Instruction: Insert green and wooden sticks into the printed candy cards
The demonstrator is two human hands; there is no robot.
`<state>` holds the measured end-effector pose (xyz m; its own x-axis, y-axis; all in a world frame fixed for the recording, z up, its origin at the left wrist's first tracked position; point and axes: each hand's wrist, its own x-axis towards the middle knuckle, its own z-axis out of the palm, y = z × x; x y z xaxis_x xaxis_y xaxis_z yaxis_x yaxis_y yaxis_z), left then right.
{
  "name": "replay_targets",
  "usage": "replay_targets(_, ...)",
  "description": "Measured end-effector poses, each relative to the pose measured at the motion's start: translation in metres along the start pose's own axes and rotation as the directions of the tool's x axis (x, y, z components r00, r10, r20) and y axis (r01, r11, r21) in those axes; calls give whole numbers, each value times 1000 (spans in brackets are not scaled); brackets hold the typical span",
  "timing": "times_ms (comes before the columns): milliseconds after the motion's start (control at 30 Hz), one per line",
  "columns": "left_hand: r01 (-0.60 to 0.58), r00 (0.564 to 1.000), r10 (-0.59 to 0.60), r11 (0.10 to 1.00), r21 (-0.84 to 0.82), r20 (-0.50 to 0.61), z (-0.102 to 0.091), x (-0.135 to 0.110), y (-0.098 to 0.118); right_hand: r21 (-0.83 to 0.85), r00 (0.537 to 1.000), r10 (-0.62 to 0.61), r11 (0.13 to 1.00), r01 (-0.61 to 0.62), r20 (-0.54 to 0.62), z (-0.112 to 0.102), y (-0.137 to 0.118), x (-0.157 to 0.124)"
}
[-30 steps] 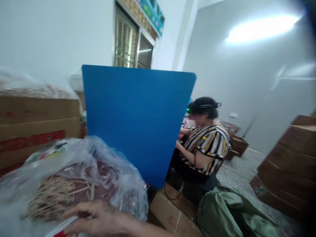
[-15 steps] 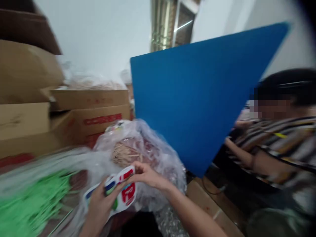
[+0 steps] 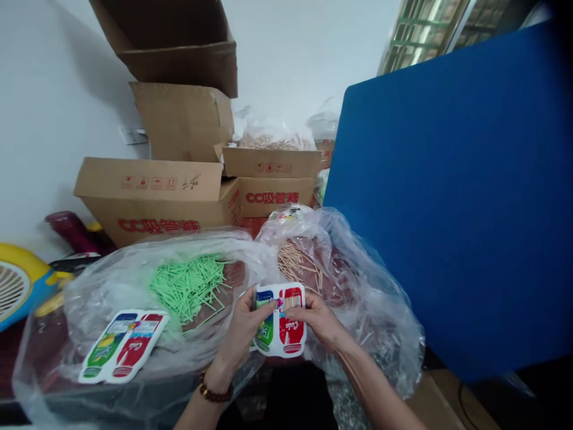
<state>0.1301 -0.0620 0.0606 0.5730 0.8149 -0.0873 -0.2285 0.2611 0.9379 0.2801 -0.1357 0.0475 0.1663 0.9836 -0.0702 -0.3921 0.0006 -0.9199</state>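
Both of my hands hold a candy stick packet [image 3: 292,337], white-edged with a green and a red soda bottle printed side by side. My left hand [image 3: 242,328] grips its left edge, thumb on the front. Its right edge is pinched by my right hand [image 3: 326,322], thumb near a small window showing pale sticks. On the plastic sheeting to the left lies a similar packet [image 3: 124,346]. Green sticks [image 3: 188,286] are heaped beyond my left hand. Tan sticks [image 3: 293,263] lie in an open clear plastic bag [image 3: 380,286] beyond the held packet.
Cardboard boxes [image 3: 170,206] with red lettering line the wall, some stacked. A large blue board [image 3: 447,209] stands upright on the right. At the far left is a yellow and blue fan [image 3: 27,286]. A bag of pale sticks [image 3: 277,140] rests on a box behind.
The view has swung left, and the person at the right has left the picture. The packet has gone from tilted to nearly upright, facing me, with my right hand now at its right edge.
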Motion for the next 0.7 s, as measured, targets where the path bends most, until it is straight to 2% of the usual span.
replay_targets(100, 8, 999, -8, 1000, -21, 36, -6, -3, 5, -22, 998, -4, 1000, 3, -55, 7, 5, 4)
replay_targets(200, 65, 996, -64, 998, 1, 66, -14, -6, 9, -33, 995, -33, 999, 30, -92, 17, 7, 6)
replay_targets(300, 131, 988, -134, 991, 38, 72, -21, -9, 11, -30, 1000, -17, 999, 16, -21, 22, 7, 5)
replay_targets(400, 121, 990, -124, 991, 48, 65, -24, -11, 11, -32, 999, 30, 999, -29, 34, 22, 9, 3)
replay_targets(700, 91, 991, -105, 982, 164, 79, -26, -11, 11, -8, 1000, -28, 1000, 28, 5, 23, 21, 2)
